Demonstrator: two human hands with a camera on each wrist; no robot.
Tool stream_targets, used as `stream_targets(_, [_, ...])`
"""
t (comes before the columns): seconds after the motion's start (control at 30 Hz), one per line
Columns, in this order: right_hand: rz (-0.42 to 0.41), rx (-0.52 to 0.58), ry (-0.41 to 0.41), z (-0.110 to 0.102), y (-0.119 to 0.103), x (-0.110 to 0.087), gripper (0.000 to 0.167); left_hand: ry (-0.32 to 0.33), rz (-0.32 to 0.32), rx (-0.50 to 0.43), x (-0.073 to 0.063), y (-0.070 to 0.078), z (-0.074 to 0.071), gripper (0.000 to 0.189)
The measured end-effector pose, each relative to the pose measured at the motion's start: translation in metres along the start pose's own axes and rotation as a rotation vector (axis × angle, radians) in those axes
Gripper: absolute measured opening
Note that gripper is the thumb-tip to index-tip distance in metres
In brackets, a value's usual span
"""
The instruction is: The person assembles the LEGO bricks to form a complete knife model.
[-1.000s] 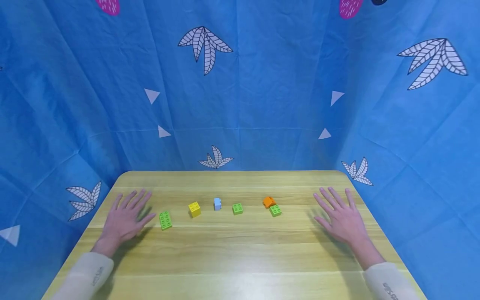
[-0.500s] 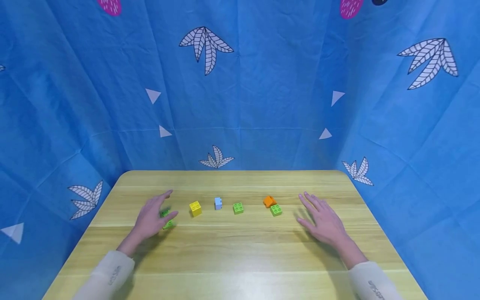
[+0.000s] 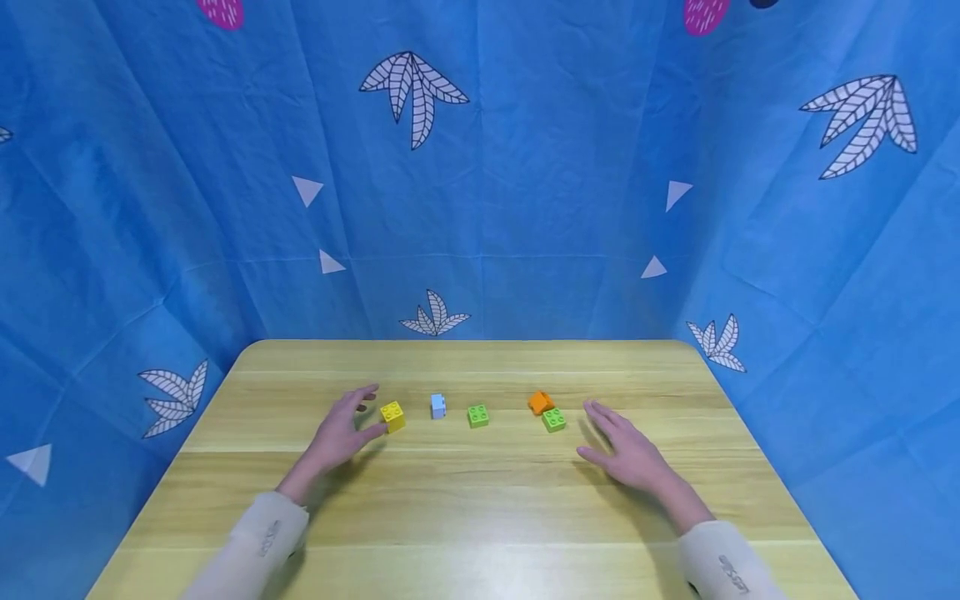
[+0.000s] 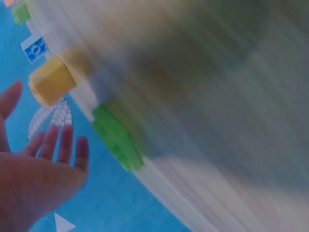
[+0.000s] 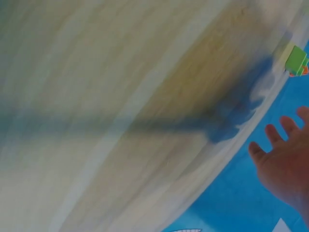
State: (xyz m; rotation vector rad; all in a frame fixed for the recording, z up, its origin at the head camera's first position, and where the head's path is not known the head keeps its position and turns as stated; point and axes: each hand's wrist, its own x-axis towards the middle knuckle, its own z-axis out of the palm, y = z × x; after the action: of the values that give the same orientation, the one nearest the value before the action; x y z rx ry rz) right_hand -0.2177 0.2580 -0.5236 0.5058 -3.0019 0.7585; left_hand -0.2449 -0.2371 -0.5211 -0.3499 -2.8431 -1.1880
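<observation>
My left hand (image 3: 340, 433) reaches in from the left with its thumb and fingers spread, right at the yellow toy brick (image 3: 393, 417). In the left wrist view the same yellow brick (image 4: 52, 80) lies ahead of the spread thumb and fingers. A long green brick (image 4: 116, 137) shows there too; the left hand and arm hide it in the head view. My right hand (image 3: 626, 450), relaxed and holding nothing, hovers to the right of a small green brick (image 3: 553, 420) and an orange brick (image 3: 540, 402), which lie against each other.
A light blue brick (image 3: 438, 406) lies on its side, its hollow underside seen in the left wrist view. Another small green brick (image 3: 477, 416) sits mid-table. The wooden table (image 3: 465, 517) ends at a blue patterned curtain (image 3: 555, 167) behind and at both sides.
My left hand has moved right, passing over the long green brick to the yellow one. My right hand has moved left toward the orange and green pair. The bricks in sight stay where they were.
</observation>
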Motion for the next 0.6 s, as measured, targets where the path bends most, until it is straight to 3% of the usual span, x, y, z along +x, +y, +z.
stream_targets(0.27, [0.01,-0.019,-0.046,0.008,0.004,0.005,0.084,-0.034,-0.064,-0.029,0.007,0.008,0.011,0.067])
stream_targets(0.6, [0.021,-0.043,-0.08,0.011,0.007,0.008,0.081,-0.027,-0.17,-0.066,0.013,0.012,0.018,0.057])
